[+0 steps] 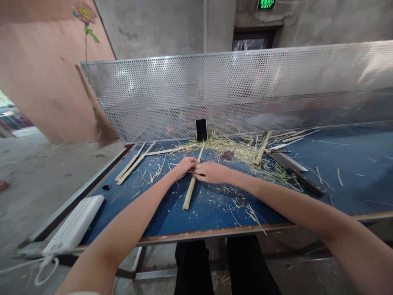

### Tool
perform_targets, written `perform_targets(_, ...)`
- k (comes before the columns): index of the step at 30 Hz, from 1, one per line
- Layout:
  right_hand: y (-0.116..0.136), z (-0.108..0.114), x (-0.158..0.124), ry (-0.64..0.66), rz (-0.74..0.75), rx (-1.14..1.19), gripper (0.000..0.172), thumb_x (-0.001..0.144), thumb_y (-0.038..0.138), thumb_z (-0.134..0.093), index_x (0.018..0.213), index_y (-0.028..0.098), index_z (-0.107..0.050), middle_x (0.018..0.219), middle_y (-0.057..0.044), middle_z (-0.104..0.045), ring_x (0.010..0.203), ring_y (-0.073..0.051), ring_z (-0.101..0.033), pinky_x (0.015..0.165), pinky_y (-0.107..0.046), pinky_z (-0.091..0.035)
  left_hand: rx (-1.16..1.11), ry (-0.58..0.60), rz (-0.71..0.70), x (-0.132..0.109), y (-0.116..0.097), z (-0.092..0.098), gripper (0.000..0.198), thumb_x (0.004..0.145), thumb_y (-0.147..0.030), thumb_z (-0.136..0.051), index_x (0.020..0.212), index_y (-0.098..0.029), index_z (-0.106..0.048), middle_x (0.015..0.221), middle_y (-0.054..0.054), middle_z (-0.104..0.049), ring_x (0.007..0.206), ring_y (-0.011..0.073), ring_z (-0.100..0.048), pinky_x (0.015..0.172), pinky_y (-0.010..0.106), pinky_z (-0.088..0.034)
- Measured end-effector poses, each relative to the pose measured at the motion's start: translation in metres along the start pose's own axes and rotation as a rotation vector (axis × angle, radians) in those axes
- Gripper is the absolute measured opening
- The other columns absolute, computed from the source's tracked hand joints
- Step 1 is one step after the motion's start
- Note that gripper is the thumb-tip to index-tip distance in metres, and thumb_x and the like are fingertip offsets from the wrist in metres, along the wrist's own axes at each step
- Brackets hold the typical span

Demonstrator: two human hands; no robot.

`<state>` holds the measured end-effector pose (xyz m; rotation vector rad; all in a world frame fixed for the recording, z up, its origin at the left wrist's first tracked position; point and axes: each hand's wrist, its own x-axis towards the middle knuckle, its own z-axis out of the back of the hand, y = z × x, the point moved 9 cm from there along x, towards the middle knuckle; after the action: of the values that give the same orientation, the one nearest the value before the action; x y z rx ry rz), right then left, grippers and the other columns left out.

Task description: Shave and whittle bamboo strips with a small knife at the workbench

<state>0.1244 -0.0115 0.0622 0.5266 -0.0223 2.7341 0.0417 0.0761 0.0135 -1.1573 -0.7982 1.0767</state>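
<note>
A pale green bamboo strip [189, 191] lies lengthwise on the blue tabletop, its near end towards me and its far end by the phone. My left hand [185, 167] is closed at the middle of the strip, fingertips pinched against it. Just to the right, touching the left fingers, my right hand [211, 172] is closed around a small dark thin tool [201, 175]. This tool crosses over the strip; its exact kind is partly hidden by the fingers. Fine shavings lie about both hands.
A phone [201, 130] leans against the perforated metal screen [184, 90]. Loose shavings [236, 145] are heaped behind my hands. A large knife [296, 174] lies at right, split bamboo strips [135, 166] at left. A white power strip [75, 223] sits at the left corner.
</note>
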Motion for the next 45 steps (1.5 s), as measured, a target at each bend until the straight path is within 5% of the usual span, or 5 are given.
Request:
perform_targets(11,0.074,-0.005,-0.017,-0.037,0.244,-0.034,0.039,0.113,0.029,-0.041,0.131,0.012,-0.071,0.096,-0.010,-0.076,0.086,-0.020,-0.067,0.083,-0.035,-0.054,-0.075,0.071,0.051,-0.007,-0.001,-0.007,0.024,0.083,-0.033,-0.076,0.078,-0.015,-0.061,0.070,0.004,-0.067,0.055,0.0117,-0.055,0.052,0.022,-0.040)
perform_targets(21,-0.009,0.002,-0.018,-0.121,-0.007,-0.080,0.031,0.111,0.024,-0.047,0.112,0.013,-0.075,0.101,-0.012,-0.075,0.085,-0.022,-0.067,0.085,-0.040,-0.052,-0.115,0.059,0.067,-0.004,-0.001,-0.007,0.025,0.082,-0.025,-0.074,0.072,-0.018,-0.052,0.055,-0.005,-0.050,0.045,0.0068,-0.038,0.045,0.018,-0.028)
perform_targets(31,0.081,0.004,-0.021,-0.083,0.304,0.046,0.032,0.107,0.023,-0.049,0.115,0.013,-0.079,0.089,-0.007,-0.078,0.073,-0.017,-0.065,0.075,-0.032,-0.052,-0.101,0.091,0.034,-0.005,0.000,-0.007,0.022,0.087,-0.026,-0.071,0.074,-0.017,-0.055,0.066,0.002,-0.062,0.052,0.0114,-0.054,0.053,0.023,-0.044)
perform_targets(38,0.026,0.006,-0.016,-0.145,0.062,-0.138,0.031,0.108,0.022,-0.049,0.118,0.012,-0.077,0.089,-0.009,-0.077,0.074,-0.018,-0.065,0.078,-0.035,-0.052,-0.137,0.072,0.047,-0.006,-0.002,-0.008,0.023,0.087,-0.027,-0.071,0.074,-0.017,-0.055,0.063,0.000,-0.061,0.046,0.0084,-0.046,0.047,0.020,-0.037)
perform_targets(45,0.080,-0.006,-0.022,-0.063,0.330,-0.033,0.037,0.109,0.027,-0.049,0.135,0.011,-0.071,0.093,-0.008,-0.077,0.079,-0.018,-0.066,0.079,-0.034,-0.053,-0.110,0.107,-0.009,-0.010,-0.008,-0.009,0.025,0.082,-0.033,-0.078,0.080,-0.016,-0.060,0.071,0.003,-0.066,0.055,0.0108,-0.054,0.051,0.020,-0.040)
